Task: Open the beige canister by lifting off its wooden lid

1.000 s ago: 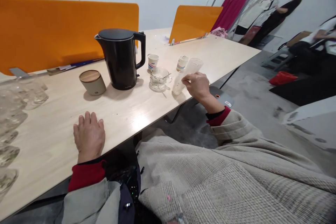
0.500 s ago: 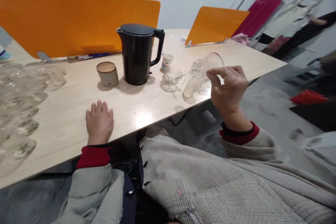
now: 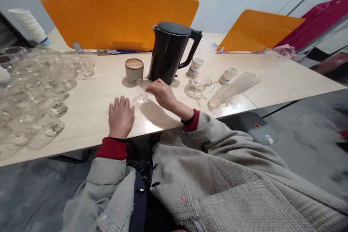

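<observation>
My left hand [image 3: 121, 117] lies flat on the table with its fingers stretched out. Between the fingertips of my right hand [image 3: 163, 94] is the rim of a clear plastic cup [image 3: 142, 92], which is upright at or just above the tabletop; whether its base touches cannot be told. Behind that cup stands a grey canister [image 3: 134, 72] with a wooden lid. A black electric kettle [image 3: 170, 54] is just beyond my right hand. Further right are a glass teacup [image 3: 198, 86] on a saucer, with dark bits and a thin stick or spoon, and a lying stack of clear plastic cups [image 3: 233, 90].
Many clear cups [image 3: 40, 94] with leafy bits at the bottom crowd the table's left side. A leaning stack of paper cups [image 3: 29, 27] is behind them. Two printed paper cups [image 3: 195, 66] stand right of the kettle. Orange dividers [image 3: 114, 14] line the back.
My right hand has moved left from beside the plastic cup stack to the front of the kettle, with a clear cup in its fingers. My left hand stays flat. The view has turned left.
</observation>
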`<state>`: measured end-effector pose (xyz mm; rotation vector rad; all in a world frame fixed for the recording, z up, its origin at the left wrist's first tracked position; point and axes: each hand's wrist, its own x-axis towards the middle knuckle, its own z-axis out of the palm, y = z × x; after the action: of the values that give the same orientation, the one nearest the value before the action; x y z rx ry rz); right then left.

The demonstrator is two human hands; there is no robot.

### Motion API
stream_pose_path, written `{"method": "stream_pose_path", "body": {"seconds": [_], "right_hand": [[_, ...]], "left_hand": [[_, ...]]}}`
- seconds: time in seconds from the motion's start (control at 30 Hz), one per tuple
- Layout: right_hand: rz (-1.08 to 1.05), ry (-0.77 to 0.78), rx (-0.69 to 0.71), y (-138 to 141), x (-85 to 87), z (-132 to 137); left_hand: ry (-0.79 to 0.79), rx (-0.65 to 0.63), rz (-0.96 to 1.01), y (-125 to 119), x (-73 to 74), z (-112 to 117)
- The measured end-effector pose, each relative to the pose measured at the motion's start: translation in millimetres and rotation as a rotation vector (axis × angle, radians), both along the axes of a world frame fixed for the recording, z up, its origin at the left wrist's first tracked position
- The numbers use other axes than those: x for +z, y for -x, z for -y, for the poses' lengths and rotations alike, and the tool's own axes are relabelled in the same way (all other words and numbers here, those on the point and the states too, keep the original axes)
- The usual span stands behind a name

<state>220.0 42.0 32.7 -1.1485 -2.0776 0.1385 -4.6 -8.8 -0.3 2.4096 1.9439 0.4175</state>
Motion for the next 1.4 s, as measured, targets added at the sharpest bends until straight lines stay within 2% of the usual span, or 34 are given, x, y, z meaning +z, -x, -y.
{"method": "stream_pose_path", "body": {"seconds": [0.13, 0.3, 0.43, 0.53, 0.67, 0.83, 0.97, 1.07, 1.17, 1.23, 1.3, 1.4], "right_hand": [[0.079, 0.034, 0.078, 12.6, -6.1, -6.3], [0.144, 0.029, 0.114, 12.2, -8.2, -3.7], [0.115, -0.013, 0.139, 4.4, 0.0, 3.5], [0.061, -0.075, 0.075, -6.3, 12.0, -0.4], [0.041, -0.044, -0.092, -9.6, 27.9, -40.5], [0.112, 0.094, -0.164, 23.7, 39.7, -110.5], [0.161, 0.238, -0.247, 53.0, 38.7, -141.8], [0.13, 0.291, -0.252, 60.8, 32.6, -153.1], [0.12, 0.267, -0.264, 60.9, 29.7, -155.6], [0.122, 0.22, -0.297, 59.8, 34.9, -149.7], [0.12, 0.168, -0.339, 57.4, 47.8, -135.9], [0.104, 0.115, -0.402, 46.5, 76.4, -101.1]], "left_hand": [[0.002, 0.001, -0.01, -0.9, 1.8, 1.7], [0.01, -0.006, -0.015, -0.5, 2.0, 2.7], [-0.017, 0.001, -0.007, 0.5, -2.9, 1.3], [-0.036, -0.002, -0.014, 1.2, -7.5, 0.3], [-0.039, 0.007, -0.022, 1.3, -9.0, 0.8], [-0.018, 0.008, -0.013, 0.9, -5.8, 2.4], [-0.032, 0.011, 0.001, 1.0, -6.0, 2.5], [-0.041, 0.005, 0.005, 0.9, -6.9, 2.6], [-0.039, -0.002, 0.016, 0.6, -6.5, 2.9], [-0.032, -0.004, 0.025, 0.5, -5.8, 3.0], [-0.03, 0.0, 0.041, 0.6, -5.7, 2.9], [-0.037, -0.001, 0.076, 1.2, -8.2, 2.6]]}}
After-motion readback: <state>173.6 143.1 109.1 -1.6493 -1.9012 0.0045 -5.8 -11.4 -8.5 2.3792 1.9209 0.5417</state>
